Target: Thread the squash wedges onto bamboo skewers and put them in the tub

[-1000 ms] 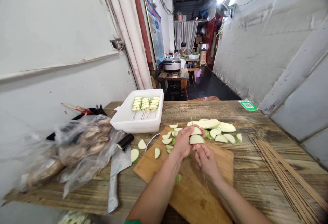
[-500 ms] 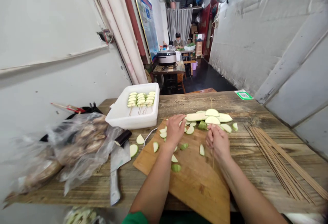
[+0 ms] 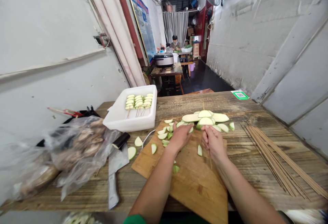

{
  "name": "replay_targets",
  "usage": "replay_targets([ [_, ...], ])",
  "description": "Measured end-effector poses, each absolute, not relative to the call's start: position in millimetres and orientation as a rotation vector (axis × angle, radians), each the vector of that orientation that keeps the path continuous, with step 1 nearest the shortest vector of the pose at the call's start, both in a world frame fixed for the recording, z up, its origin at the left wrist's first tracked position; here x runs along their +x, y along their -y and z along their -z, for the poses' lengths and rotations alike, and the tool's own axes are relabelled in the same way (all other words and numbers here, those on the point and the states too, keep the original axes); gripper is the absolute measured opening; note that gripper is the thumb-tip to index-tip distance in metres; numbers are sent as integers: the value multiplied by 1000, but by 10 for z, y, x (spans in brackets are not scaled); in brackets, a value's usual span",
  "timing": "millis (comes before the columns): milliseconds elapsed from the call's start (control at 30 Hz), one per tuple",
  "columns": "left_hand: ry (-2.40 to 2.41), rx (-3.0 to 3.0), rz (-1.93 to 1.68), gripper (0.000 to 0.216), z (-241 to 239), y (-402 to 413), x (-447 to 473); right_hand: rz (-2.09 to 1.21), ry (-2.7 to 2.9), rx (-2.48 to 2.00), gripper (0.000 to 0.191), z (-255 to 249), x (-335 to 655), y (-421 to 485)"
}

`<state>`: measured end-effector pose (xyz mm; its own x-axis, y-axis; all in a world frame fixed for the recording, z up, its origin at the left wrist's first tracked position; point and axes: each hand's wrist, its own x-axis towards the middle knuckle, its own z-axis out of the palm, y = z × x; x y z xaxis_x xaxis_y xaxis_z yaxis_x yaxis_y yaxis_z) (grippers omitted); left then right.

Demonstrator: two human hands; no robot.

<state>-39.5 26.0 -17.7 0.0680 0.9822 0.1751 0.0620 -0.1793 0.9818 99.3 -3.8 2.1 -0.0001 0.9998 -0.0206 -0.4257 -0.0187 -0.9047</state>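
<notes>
My right hand (image 3: 213, 142) is closed around a thin bamboo skewer (image 3: 210, 163). Half-moon slices of pale green zucchini (image 3: 205, 114) sit on it just above my fingers, and its tip sticks out beyond them. To the left, my left hand (image 3: 181, 135) reaches over loose zucchini slices (image 3: 162, 136) on the wooden cutting board (image 3: 197, 186), thumb and fingers apart. A slice shows by its fingertips, but whether it is gripped is hard to see. Behind the skewered slices lies a long pale zucchini piece (image 3: 220, 117).
At the left are a white tub (image 3: 115, 114) with finished zucchini skewers, a cleaver (image 3: 113, 186), a dark handle-like piece (image 3: 121, 140) and plastic bags (image 3: 84, 145). Loose bamboo skewers (image 3: 275, 162) lie at the right. A person (image 3: 175, 43) sits at a far table.
My left hand has gone from raised above the board down among the loose slices, fingers spreading forward. My right hand keeps hold of the skewer. The whole view has shifted slightly.
</notes>
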Motion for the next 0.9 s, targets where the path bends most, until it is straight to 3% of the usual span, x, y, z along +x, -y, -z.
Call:
replay_targets([
  [133,-960,1044,-1435,27,52,-293,-432,-1464,937,-896,26,-48,967,78],
  [400,-628,566,-1460,23,-101,-384,-733,-1825,1201,-901,29,-97,878,228],
  [900,-674,326,-1527,18,-54,-454,-860,-1790,1354,-1056,31,-21,808,293],
])
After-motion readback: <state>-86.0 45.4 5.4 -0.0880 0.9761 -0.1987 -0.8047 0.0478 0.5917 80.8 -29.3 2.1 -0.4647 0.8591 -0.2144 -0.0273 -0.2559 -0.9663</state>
